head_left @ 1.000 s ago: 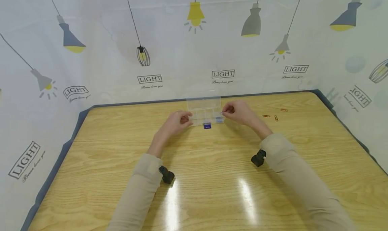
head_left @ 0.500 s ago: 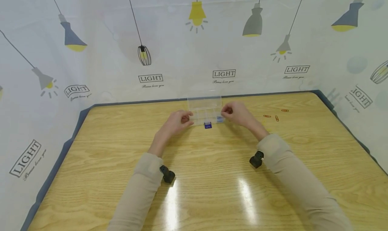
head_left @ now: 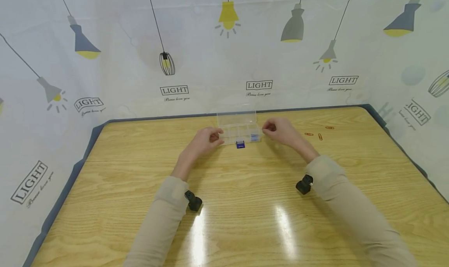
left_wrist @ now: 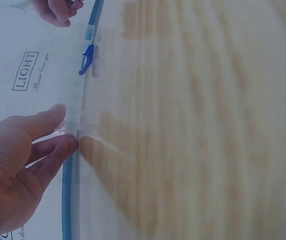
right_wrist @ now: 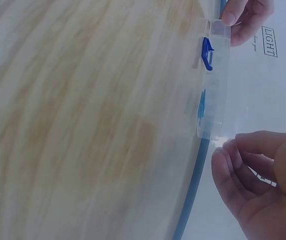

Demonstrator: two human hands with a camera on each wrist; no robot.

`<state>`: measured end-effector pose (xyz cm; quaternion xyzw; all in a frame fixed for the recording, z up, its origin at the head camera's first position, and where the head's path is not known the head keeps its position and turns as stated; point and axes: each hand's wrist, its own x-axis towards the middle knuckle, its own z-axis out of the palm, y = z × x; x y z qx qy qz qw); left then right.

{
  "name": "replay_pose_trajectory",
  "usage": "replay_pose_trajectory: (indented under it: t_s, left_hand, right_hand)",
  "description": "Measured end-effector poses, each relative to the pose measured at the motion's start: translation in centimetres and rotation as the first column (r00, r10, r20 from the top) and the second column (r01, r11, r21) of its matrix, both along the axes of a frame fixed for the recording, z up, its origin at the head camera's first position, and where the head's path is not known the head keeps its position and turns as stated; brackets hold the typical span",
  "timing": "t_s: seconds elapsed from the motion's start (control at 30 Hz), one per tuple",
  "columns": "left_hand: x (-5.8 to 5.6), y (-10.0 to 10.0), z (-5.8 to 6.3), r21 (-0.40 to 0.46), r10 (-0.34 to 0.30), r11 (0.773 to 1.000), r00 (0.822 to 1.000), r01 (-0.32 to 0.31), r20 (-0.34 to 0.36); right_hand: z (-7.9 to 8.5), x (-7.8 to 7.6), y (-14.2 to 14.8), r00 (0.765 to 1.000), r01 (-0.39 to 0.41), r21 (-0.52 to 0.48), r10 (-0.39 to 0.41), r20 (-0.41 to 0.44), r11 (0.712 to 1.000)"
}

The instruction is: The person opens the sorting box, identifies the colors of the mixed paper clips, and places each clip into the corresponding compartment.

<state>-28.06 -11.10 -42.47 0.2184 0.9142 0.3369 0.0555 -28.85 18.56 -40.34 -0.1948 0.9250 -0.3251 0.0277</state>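
A clear plastic compartment box (head_left: pixel 233 132) lies near the table's back edge, its transparent lid (head_left: pixel 236 118) raised and a dark blue latch (head_left: pixel 240 144) at its front. My left hand (head_left: pixel 207 137) grips the box's left end between thumb and fingers; the left wrist view shows this hand (left_wrist: pixel 22 160) around that end. Blue pieces, probably paper clips (head_left: pixel 254 137), lie in the rightmost compartment. Just off the box's right end is my right hand (head_left: pixel 280 129). Its fingers (right_wrist: pixel 222 167) are loosely bent near the thumb, with nothing visible between the tips.
Several red paper clips (head_left: pixel 320 137) lie on the wooden table (head_left: pixel 238 204) right of the right hand. A white curtain printed with lamps (head_left: pixel 196 45) hangs behind the table's dark edge. Each wrist carries a small black camera (head_left: pixel 303 184).
My right hand has drawn away from the box's right compartment, slightly to the right. Half a second ago, yellow pieces showed by the right forearm; they are now hidden. The left hand stays at the box.
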Motion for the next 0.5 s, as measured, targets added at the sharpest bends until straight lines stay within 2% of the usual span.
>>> replay_pose_trajectory:
  t_s: [0.23, 0.5]
  left_hand:
    - [0.0, 0.0, 0.0, 0.002, -0.006, 1.0, 1.0, 0.006, 0.007]
    - [0.3, 0.0, 0.1, -0.002, -0.004, 1.0, 0.999, 0.004, -0.035]
  right_hand:
    - [0.0, 0.3, 1.8, 1.0, 0.008, 0.012, -0.008, -0.004, 1.0]
    - [0.1, 1.0, 4.3, 1.0, 0.006, 0.039, -0.005, -0.015, 0.999]
